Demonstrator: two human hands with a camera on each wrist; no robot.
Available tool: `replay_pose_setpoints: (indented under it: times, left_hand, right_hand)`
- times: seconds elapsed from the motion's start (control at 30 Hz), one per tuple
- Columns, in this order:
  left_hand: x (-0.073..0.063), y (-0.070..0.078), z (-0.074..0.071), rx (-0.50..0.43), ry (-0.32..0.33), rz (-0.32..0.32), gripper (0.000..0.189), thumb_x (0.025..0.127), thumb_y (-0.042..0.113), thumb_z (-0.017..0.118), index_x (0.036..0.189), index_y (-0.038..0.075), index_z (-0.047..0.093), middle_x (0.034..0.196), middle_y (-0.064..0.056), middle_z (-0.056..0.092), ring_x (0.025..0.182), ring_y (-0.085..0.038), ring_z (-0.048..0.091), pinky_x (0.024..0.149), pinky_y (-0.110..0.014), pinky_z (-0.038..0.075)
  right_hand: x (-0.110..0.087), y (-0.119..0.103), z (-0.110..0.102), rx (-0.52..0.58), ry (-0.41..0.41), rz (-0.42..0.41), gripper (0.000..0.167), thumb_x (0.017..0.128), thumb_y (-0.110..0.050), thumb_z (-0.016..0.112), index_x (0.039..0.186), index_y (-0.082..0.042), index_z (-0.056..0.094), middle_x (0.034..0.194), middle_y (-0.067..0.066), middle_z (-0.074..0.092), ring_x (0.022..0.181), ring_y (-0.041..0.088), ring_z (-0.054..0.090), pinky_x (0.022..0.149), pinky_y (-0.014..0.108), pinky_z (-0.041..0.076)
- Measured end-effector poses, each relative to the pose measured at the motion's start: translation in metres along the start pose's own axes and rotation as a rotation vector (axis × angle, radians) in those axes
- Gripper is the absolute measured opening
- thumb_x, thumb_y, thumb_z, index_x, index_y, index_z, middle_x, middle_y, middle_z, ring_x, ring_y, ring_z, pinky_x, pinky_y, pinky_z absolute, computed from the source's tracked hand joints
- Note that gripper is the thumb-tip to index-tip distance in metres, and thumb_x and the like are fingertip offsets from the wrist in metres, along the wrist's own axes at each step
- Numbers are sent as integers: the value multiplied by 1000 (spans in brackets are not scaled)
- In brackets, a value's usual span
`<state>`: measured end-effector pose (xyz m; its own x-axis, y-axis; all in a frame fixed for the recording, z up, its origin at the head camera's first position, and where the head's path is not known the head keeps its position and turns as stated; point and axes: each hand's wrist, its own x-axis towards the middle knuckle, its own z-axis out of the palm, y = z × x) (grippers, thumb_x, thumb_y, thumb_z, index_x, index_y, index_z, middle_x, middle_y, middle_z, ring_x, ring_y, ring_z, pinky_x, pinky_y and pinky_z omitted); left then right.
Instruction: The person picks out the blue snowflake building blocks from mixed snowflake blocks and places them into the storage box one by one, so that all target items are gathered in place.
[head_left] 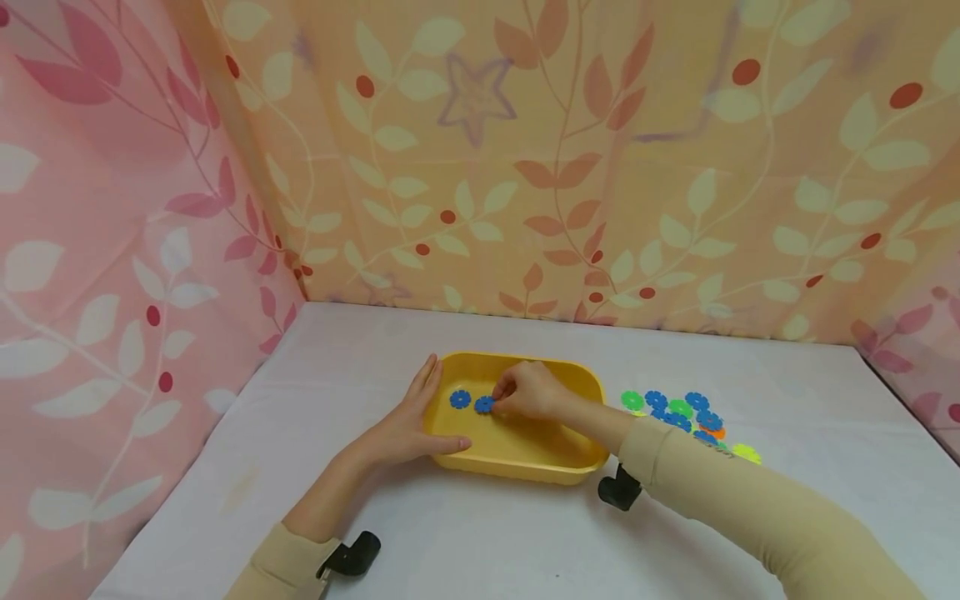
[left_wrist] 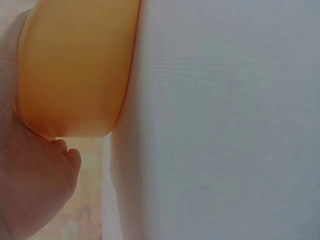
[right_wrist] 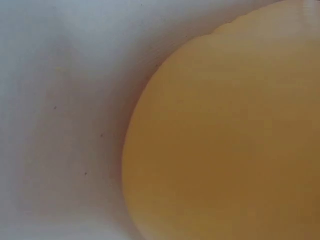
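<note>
In the head view, my left hand (head_left: 408, 429) holds the left end of a yellow plastic basin (head_left: 517, 471), its fingers along the outside and the thumb over the rim. Inside the basin my right hand (head_left: 531, 390) pinches a blue flower-shaped disc (head_left: 484, 405) between thumb and fingertips. Just left of it lies another blue flower-shaped disc (head_left: 460, 399). The left wrist view has the left hand (left_wrist: 37, 175) against the basin's outer wall (left_wrist: 77, 70). Only the basin's side (right_wrist: 225, 140) and the tabletop appear in the right wrist view; the right hand is outside it.
To the basin's right, a loose pile of flower-shaped discs (head_left: 680, 408) in blue, green, yellow and orange lies partly behind the right forearm. A white cloth (head_left: 480, 533) covers the table. Patterned fabric (head_left: 480, 208) hangs along the back and sides.
</note>
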<state>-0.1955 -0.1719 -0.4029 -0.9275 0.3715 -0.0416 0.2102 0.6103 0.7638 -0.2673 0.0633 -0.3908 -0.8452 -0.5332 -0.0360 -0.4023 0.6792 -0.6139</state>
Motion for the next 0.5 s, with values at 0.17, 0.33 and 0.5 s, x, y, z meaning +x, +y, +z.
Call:
replay_pose_setpoints:
  times: [0.17, 0.33, 0.5]
  left_hand:
    - [-1, 0, 0, 5, -1, 2, 123, 74, 56, 78, 157, 18, -5, 159, 13, -18, 148, -22, -4, 115, -54, 14]
    - [-1, 0, 0, 2, -7, 5, 123, 74, 56, 78, 157, 18, -5, 159, 13, -19, 148, -22, -4, 115, -54, 14]
    - [0, 0, 0, 3, -1, 10, 122, 75, 55, 78, 157, 18, -4, 159, 13, -18, 148, -23, -3, 114, -54, 15]
  right_hand:
    - [2, -1, 5, -27, 30, 10, 13, 79, -21, 83, 83, -12, 75, 72, -7, 67, 69, 8, 59, 68, 22, 50]
    - [2, 1, 10, -22, 76, 18, 13, 79, -21, 83, 83, -12, 75, 71, -7, 66, 68, 8, 57, 67, 22, 49]
    - [2, 3, 15, -2, 126, 40, 14, 77, -20, 84, 81, -11, 74, 70, -7, 64, 67, 8, 57, 65, 22, 48]
